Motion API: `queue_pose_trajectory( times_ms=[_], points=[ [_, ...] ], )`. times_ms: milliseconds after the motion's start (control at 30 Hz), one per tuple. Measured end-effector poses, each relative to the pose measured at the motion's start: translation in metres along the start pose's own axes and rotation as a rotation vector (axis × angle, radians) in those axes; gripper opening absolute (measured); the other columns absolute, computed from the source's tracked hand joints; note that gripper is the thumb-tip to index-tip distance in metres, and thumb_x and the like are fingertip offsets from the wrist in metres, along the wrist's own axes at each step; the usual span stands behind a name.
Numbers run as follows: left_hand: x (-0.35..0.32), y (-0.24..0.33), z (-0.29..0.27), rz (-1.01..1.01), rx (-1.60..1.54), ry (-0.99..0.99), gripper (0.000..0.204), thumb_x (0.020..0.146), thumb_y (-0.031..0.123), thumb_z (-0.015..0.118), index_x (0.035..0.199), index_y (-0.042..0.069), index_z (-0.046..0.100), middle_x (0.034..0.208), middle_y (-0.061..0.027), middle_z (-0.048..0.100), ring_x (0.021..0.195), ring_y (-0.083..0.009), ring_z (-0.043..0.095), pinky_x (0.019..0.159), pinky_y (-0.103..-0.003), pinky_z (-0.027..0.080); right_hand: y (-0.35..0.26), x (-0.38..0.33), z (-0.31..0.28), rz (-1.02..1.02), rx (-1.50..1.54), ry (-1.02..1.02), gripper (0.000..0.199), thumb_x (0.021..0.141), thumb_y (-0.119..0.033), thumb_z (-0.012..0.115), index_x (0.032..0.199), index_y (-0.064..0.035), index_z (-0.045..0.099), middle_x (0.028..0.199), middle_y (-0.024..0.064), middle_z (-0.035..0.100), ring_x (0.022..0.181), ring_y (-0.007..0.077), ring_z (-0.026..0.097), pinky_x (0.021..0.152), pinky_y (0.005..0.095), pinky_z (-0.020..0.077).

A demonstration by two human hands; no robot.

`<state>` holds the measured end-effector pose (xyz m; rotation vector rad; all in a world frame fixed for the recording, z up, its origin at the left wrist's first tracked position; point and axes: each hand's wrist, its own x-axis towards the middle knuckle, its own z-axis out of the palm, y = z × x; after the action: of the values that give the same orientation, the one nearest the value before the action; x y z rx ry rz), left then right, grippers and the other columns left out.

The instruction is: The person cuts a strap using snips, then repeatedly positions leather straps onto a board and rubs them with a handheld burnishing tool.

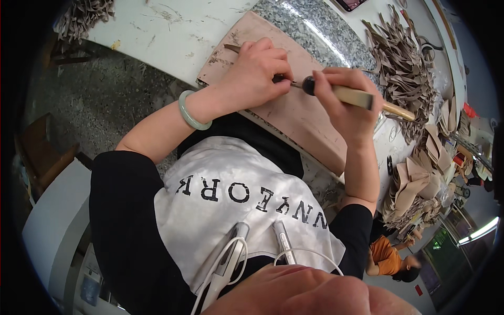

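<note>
My left hand (257, 71) is closed, its fingers curled low over a pinkish-tan board (310, 118). A narrow brown strip (231, 48) sticks out from it on the far left side, and a small dark part shows by the thumb. Just to the right, my right hand (349, 107) wraps round a wooden-handled tool (354, 97) with a dark rounded end pointing at the left hand. A pale wooden rod (399, 111) juts out beyond the right fist; whether it belongs to the same tool I cannot tell. The right hand is slightly blurred.
Behind the board lies a speckled granite slab (325, 37). Piles of tan strips (401, 79) and cut pieces (417, 178) cover the right side, with scissors (428, 50) beside them. More strips (86, 18) lie far left. A person in orange (386, 255) is at lower right.
</note>
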<state>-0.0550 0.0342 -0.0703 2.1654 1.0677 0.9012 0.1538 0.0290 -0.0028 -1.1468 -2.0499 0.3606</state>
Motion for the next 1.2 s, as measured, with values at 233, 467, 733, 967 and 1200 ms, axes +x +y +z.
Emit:
queue_pose_trajectory(
  times_ms=[233, 467, 733, 967, 1200],
  points=[
    [-0.005, -0.007, 0.000, 0.181, 0.076, 0.037, 0.011, 0.080, 0.014, 0.079, 0.089, 0.013, 0.074, 0.090, 0.0036, 0.064, 0.095, -0.0198, 0.059, 0.090, -0.037, 0.041, 0.006, -0.002, 0.005, 0.080, 0.052, 0.001, 0.021, 0.078, -0.012, 0.086, 0.078, -0.0129, 0.065, 0.073, -0.0028, 0.073, 0.054, 0.0147, 0.064, 0.053, 0.0275, 0.0447],
    [-0.008, -0.008, -0.005, 0.244, 0.123, 0.041, 0.015, 0.078, 0.011, 0.081, 0.090, 0.010, 0.073, 0.091, 0.0002, 0.064, 0.095, -0.0221, 0.060, 0.089, -0.037, 0.045, 0.009, -0.002, 0.015, 0.139, 0.088, 0.002, 0.021, 0.078, -0.014, 0.086, 0.079, -0.0141, 0.065, 0.072, -0.0034, 0.072, 0.052, 0.0163, 0.062, 0.056, 0.0274, 0.0445],
    [-0.008, -0.011, -0.006, 0.271, 0.095, 0.063, 0.016, 0.076, 0.010, 0.082, 0.089, 0.008, 0.072, 0.092, -0.0006, 0.064, 0.094, -0.0233, 0.060, 0.087, -0.038, 0.047, 0.005, 0.006, 0.017, 0.160, 0.036, -0.049, 0.021, 0.079, -0.018, 0.086, 0.078, -0.0161, 0.066, 0.072, -0.0038, 0.072, 0.056, 0.0165, 0.066, 0.058, 0.0282, 0.0464],
    [-0.011, -0.002, -0.006, 0.234, 0.223, 0.105, 0.009, 0.079, 0.018, 0.078, 0.083, 0.014, 0.071, 0.090, 0.0041, 0.059, 0.098, -0.0186, 0.057, 0.096, -0.043, 0.037, -0.005, 0.010, 0.022, -0.041, -0.120, 0.000, 0.020, 0.079, -0.019, 0.086, 0.077, -0.0168, 0.066, 0.072, -0.0062, 0.071, 0.056, 0.0145, 0.065, 0.058, 0.0287, 0.0454],
    [-0.010, 0.000, -0.001, 0.128, 0.200, 0.052, 0.018, 0.079, 0.015, 0.080, 0.097, 0.018, 0.076, 0.089, 0.0044, 0.061, 0.092, -0.0154, 0.058, 0.092, -0.040, 0.030, 0.003, 0.005, 0.006, 0.262, 0.269, 0.067, 0.019, 0.079, -0.012, 0.087, 0.079, -0.0113, 0.068, 0.075, -0.0017, 0.074, 0.056, 0.0135, 0.066, 0.057, 0.0263, 0.0478]
  ],
)
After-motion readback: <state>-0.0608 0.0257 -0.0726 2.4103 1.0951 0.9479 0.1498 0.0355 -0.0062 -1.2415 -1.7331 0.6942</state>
